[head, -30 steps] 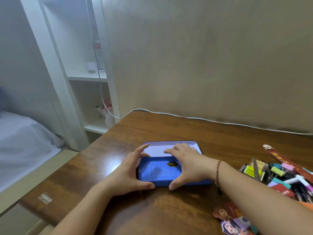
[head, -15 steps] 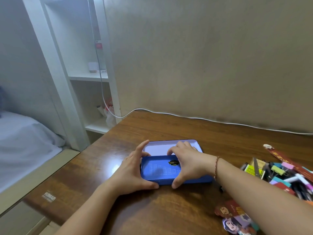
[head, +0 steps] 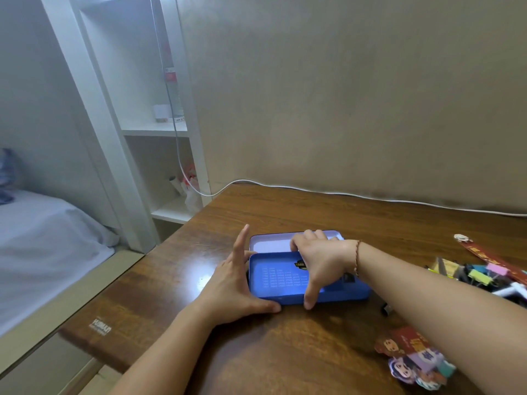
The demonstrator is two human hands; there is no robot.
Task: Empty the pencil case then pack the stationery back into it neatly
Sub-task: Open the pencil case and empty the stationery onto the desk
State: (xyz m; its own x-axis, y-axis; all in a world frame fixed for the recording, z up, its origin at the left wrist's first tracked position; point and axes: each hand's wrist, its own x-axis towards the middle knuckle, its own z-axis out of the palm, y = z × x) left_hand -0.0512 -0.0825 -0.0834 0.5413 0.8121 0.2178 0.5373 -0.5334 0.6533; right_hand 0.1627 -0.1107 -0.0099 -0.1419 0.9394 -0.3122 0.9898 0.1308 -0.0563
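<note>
I am seeing a blue pencil case (head: 285, 283) under my fingers (head: 309, 240), its lid showing rows of pale print and a black-and-gold badge, with a pale lilac inside just beyond them. The tabletop (head: 285, 352) is showing dark brown wood grain. Right of my fingers, binder clips (head: 482, 273) are showing yellow, green and pink beside a red strip (head: 484, 253). A red thread bracelet (head: 356, 258) is circling my right wrist.

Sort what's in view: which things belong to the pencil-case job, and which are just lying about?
Job:
- blue rectangular tin pencil case, lid part open
- left hand and right hand on it
- colourful stationery heap
- cartoon paper cut-outs

Lying about:
- white cable
- white shelf unit
- bed
</note>
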